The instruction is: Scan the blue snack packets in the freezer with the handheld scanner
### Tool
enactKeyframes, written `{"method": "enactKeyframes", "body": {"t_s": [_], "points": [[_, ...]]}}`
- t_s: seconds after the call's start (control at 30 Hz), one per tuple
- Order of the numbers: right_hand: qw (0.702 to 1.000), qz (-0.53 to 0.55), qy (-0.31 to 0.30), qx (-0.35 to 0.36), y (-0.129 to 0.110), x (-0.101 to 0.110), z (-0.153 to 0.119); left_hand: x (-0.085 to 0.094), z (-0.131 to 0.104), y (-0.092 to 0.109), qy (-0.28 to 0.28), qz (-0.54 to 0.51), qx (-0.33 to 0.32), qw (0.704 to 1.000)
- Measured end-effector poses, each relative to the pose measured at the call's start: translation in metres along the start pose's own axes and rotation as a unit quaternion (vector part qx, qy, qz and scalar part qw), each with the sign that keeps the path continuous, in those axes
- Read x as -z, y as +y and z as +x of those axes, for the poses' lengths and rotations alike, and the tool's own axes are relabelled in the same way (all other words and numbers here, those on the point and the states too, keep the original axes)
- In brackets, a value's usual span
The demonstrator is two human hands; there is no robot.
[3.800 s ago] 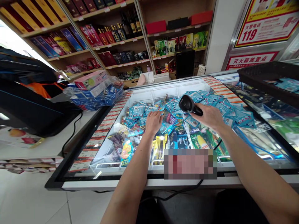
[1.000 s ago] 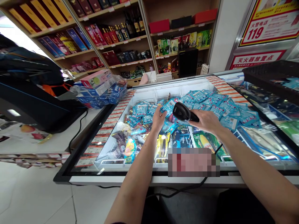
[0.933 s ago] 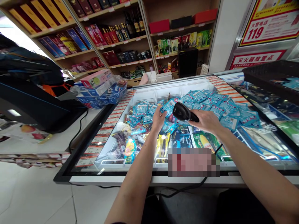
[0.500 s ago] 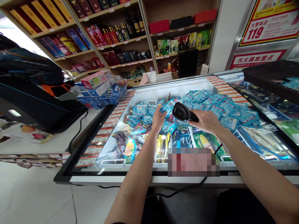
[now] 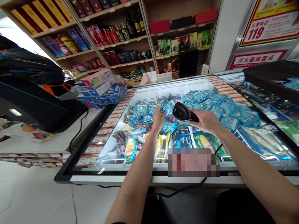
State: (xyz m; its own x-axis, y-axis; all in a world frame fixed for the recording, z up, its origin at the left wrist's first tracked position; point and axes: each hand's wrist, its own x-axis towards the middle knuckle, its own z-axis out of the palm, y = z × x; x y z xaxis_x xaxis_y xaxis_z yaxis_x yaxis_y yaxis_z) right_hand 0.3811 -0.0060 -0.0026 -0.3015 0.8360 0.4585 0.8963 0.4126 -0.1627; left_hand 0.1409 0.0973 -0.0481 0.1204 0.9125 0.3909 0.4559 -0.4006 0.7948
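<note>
Blue snack packet (image 5: 170, 106) in hand, the person had one item partway through handling above the glass top of the chest freezer (image 5: 98, 179). The left hand (image 5: 158, 119) pinched its near edge between thumb and fingers; the right hand (image 5: 206, 120) was wrapped around the grip of a black barcode scanner (image 5: 181, 112), its head just beside the packet and overlapping it in view. Whether a reading had registered could not be told.

Similar packets lay in a smaller left-hand group (image 5: 141, 109) and a larger, overlapping right-hand heap (image 5: 220, 109). Nothing showed which had been scanned, so the share done or left stayed uncertain.

Nearest the body, a black cable (image 5: 179, 192) sagged in front of the freezer, a possible snag. Beneath the glass sat yellow-wrapped goods (image 5: 163, 143) and other frozen packs. To the left stood a black monitor (image 5: 35, 99), with plastic-wrapped boxes (image 5: 102, 93) beyond the freezer's corner. A dark tray (image 5: 259, 73) on the right held more blue packets. Farther back rose wooden shelves (image 5: 161, 57) of bottles, boxes and pouches.
</note>
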Motion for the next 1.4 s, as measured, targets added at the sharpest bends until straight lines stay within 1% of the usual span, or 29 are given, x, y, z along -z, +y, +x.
{"method": "enactKeyframes", "body": {"t_s": [0.1,0.27,0.33,0.4,0.47,0.57,0.63,0.7,0.77,0.83,0.87,0.9,0.93,1.03,1.1,1.13,1.2,1.3,1.4], "points": [[1.0,0.0,0.006,-0.004,-0.001,0.001,0.0,-0.001,0.001,-0.003,0.001,-0.011,-0.002,1.0],[1.0,-0.011,0.004,0.0,-0.001,0.002,0.0,-0.003,0.001,-0.006,0.036,-0.073,0.022,0.996],[1.0,-0.013,0.001,0.003,0.0,0.001,0.0,-0.002,0.0,-0.005,0.051,-0.079,0.027,0.995],[1.0,-0.015,0.001,0.003,0.001,0.001,0.0,0.0,-0.002,-0.002,0.069,-0.032,0.02,0.997],[1.0,-0.02,0.002,0.001,0.002,0.0,-0.001,0.003,-0.003,0.003,0.083,0.048,-0.004,0.995],[1.0,-0.03,0.004,-0.008,0.004,-0.002,-0.001,0.012,-0.002,0.009,0.084,0.155,-0.057,0.983],[0.999,-0.036,0.002,-0.012,0.006,-0.002,0.0,0.019,-0.001,0.01,0.092,0.206,-0.077,0.971],[0.999,-0.042,-0.002,-0.013,0.006,-0.002,0.0,0.027,0.0,0.008,0.108,0.26,-0.062,0.957],[0.999,-0.05,-0.002,-0.017,0.006,-0.001,0.001,0.033,-0.001,0.008,0.135,0.318,-0.02,0.938],[0.998,-0.058,0.001,-0.02,0.007,-0.001,0.001,0.036,-0.003,0.01,0.162,0.367,0.009,0.916],[0.998,-0.062,0.003,-0.021,0.007,0.0,0.0,0.036,-0.005,0.012,0.167,0.385,0.009,0.908],[0.998,-0.065,0.006,-0.023,0.007,0.0,0.0,0.035,-0.006,0.014,0.161,0.398,-0.004,0.903],[0.997,-0.069,0.008,-0.025,0.008,0.0,0.0,0.034,-0.008,0.016,0.143,0.407,-0.025,0.902],[0.996,-0.081,0.013,-0.037,0.01,0.0,-0.001,0.029,-0.01,0.021,0.04,0.412,-0.105,0.904],[0.996,-0.082,0.015,-0.044,0.011,0.001,-0.001,0.026,-0.009,0.02,-0.014,0.41,-0.128,0.903],[0.996,-0.08,0.016,-0.046,0.011,0.001,-0.001,0.026,-0.008,0.018,-0.024,0.41,-0.125,0.903],[0.996,-0.074,0.018,-0.047,0.011,0.001,-0.001,0.026,-0.007,0.013,-0.018,0.413,-0.105,0.904],[0.996,-0.066,0.022,-0.047,0.011,0.002,0.0,0.028,-0.005,0.007,0.014,0.42,-0.082,0.904],[0.997,-0.063,0.022,-0.049,0.011,0.002,0.0,0.029,-0.006,0.007,0.038,0.429,-0.084,0.899]]}}
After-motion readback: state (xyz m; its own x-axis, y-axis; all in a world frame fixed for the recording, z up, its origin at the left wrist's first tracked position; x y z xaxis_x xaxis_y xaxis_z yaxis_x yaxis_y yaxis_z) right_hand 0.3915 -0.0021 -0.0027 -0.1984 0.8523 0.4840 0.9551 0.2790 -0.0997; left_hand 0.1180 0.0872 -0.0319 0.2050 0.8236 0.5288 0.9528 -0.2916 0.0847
